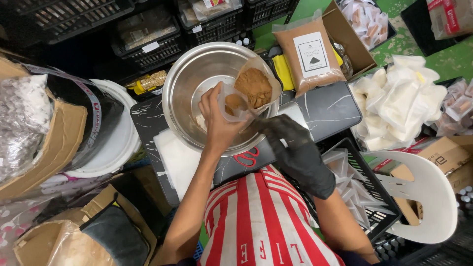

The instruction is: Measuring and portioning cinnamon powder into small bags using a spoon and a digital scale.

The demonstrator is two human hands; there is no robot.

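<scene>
Left hand pinches a small clear pouch over a steel bowl; gloved right hand grips the scoop, whose brown powder could spill if tilted.

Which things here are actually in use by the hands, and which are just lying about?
In use:
left hand holding small clear pouch
gloved right hand
open bag of brown powder
steel bowl

Lying about:
sealed powder bag
red scissors
white pouches
white bucket
black crates
white chair
</scene>
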